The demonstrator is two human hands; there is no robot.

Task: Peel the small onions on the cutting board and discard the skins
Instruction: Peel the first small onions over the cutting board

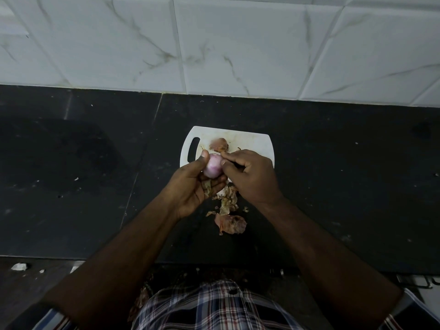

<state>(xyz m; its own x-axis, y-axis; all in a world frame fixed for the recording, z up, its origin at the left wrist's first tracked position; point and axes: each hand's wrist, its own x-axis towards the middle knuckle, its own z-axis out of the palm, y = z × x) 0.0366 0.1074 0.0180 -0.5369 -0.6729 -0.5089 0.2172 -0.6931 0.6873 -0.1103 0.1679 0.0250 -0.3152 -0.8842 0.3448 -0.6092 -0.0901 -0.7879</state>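
A small pale purple onion [212,168], mostly bare of skin, sits between thumb and fingers of my left hand [194,186], held just above the near edge of a white cutting board [247,139]. My right hand [250,175] pinches at the onion's right side with its fingertips. An unpeeled brown onion [219,144] lies on the board behind my hands. Dry skins [228,201] lie in a loose pile on the black counter below my hands, and a larger reddish skin piece [230,224] rests nearest to me.
The black stone counter [95,175] runs left and right, backed by a white marble-tile wall [214,44]. The counter's front edge lies near my body. Small white scraps [20,266] lie below the edge at the left.
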